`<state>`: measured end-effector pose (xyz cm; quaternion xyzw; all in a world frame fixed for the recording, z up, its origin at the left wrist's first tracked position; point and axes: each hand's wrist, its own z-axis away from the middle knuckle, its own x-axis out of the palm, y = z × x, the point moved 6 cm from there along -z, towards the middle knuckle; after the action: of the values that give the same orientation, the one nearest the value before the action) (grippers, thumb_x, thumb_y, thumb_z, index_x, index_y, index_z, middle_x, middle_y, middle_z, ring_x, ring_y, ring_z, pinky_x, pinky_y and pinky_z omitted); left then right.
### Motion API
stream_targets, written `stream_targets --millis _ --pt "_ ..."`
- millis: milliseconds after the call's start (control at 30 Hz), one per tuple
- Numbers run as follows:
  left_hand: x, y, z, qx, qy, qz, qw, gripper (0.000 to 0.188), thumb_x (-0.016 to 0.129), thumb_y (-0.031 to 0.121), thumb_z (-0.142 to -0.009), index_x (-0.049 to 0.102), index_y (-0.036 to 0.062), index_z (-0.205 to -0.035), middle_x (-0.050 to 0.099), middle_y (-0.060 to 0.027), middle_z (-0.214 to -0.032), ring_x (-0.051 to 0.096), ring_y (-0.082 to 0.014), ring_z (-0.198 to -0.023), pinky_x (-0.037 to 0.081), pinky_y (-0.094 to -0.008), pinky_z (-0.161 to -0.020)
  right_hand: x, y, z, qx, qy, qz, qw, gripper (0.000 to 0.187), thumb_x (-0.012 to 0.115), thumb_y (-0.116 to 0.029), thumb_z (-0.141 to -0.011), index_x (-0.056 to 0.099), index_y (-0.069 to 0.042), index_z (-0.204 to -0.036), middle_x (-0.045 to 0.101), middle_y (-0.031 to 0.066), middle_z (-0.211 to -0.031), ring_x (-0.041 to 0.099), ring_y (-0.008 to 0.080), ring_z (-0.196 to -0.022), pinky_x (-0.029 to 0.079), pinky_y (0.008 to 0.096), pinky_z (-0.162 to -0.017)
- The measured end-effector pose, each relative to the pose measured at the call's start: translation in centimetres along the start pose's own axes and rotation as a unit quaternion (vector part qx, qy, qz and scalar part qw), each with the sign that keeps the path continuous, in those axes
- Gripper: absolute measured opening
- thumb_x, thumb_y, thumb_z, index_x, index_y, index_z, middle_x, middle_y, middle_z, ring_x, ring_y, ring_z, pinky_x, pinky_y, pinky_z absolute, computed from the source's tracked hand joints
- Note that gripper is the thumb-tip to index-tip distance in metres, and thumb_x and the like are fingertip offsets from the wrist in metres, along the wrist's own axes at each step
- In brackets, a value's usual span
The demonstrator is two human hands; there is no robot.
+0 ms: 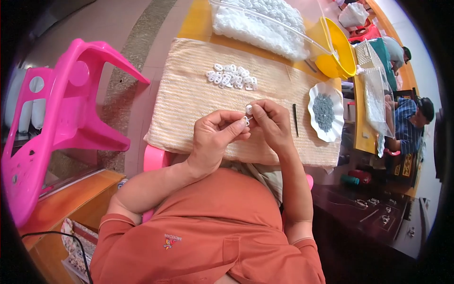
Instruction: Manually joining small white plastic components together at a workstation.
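Over the near part of a striped cloth (184, 94), my two hands meet. Between the fingertips of my right hand (272, 124) is a small white plastic piece (248, 109) with a rounded end. My left hand (215, 135) pinches at a small white part (246, 121) just below it; whether the two are joined, I cannot tell. Farther off on the cloth lies a loose pile of white oval plastic pieces (231, 77) with holes. To the right are a thin black stick-like tool (295, 120) and a white scalloped dish (336, 134) with small grey parts (324, 112).
A clear bin (309, 33) full of white pieces stands at the far edge, beside a yellow basin (338, 61). On the left is a pink plastic chair (71, 113). Another person (409, 118) sits at a table to the right, near a white perforated basket (369, 57).
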<state>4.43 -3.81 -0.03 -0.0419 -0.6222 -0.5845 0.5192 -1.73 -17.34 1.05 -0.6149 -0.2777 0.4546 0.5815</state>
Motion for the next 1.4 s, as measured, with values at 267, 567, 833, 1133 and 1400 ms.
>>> stream_targets --millis 267,567,833,1133,1400 --pt "-0.1 -0.5 -0.2 -0.014 -0.004 0.001 1.0 0.015 0.06 0.0 -0.088 0.06 -0.0017 -0.103 0.065 -0.0101 -0.09 0.066 -0.0153 -0.081 0.058 -0.0271 -0.075 1.2 0.4 2.1 0.032 -0.035 -0.226 0.973 0.017 0.058 -0.009 -0.092 0.061 0.004 -0.103 0.065 0.0048 -0.089 0.062 0.0088 -0.079 0.051 0.0218 -0.07" --pt "-0.1 -0.9 -0.3 -0.031 -0.002 0.018 0.999 0.014 0.063 0.002 -0.087 0.062 -0.0023 -0.101 0.067 -0.0087 -0.088 0.065 -0.012 -0.076 0.057 -0.0236 -0.072 1.0 1.2 3.0 0.037 -0.038 -0.25 0.967 0.027 0.062 -0.002 -0.088 0.06 0.004 -0.113 0.066 0.0086 -0.097 0.063 0.0122 -0.086 0.052 0.0235 -0.076" --pt "-0.2 -1.3 -0.5 -0.049 0.003 0.026 0.998 0.015 0.062 0.002 -0.087 0.061 -0.0023 -0.101 0.066 -0.0092 -0.087 0.065 -0.0128 -0.076 0.057 -0.0238 -0.072 0.8 1.5 3.2 0.035 -0.036 -0.267 0.962 0.027 0.062 -0.002 -0.087 0.06 0.004 -0.114 0.066 0.0093 -0.098 0.063 0.0125 -0.085 0.052 0.0241 -0.074" --pt "-0.4 -1.4 -0.5 -0.055 -0.006 0.036 0.998 0.015 0.061 0.0 -0.087 0.06 -0.0009 -0.102 0.065 -0.0095 -0.09 0.065 -0.0148 -0.08 0.057 -0.0257 -0.075 1.0 1.8 3.2 0.036 -0.009 -0.273 0.961 0.025 0.063 -0.001 -0.086 0.062 0.005 -0.111 0.067 0.0092 -0.096 0.064 0.0122 -0.084 0.052 0.0232 -0.074" --pt "-0.3 -1.4 -0.5 -0.059 -0.003 0.029 0.998 0.015 0.06 -0.001 -0.087 0.061 -0.0009 -0.102 0.066 -0.0108 -0.094 0.065 -0.0149 -0.08 0.057 -0.0256 -0.074 0.4 2.1 3.4 0.051 0.026 -0.262 0.963 0.012 0.066 0.0 -0.083 0.064 0.005 -0.094 0.068 0.0108 -0.085 0.065 0.0126 -0.072 0.053 0.0232 -0.065"
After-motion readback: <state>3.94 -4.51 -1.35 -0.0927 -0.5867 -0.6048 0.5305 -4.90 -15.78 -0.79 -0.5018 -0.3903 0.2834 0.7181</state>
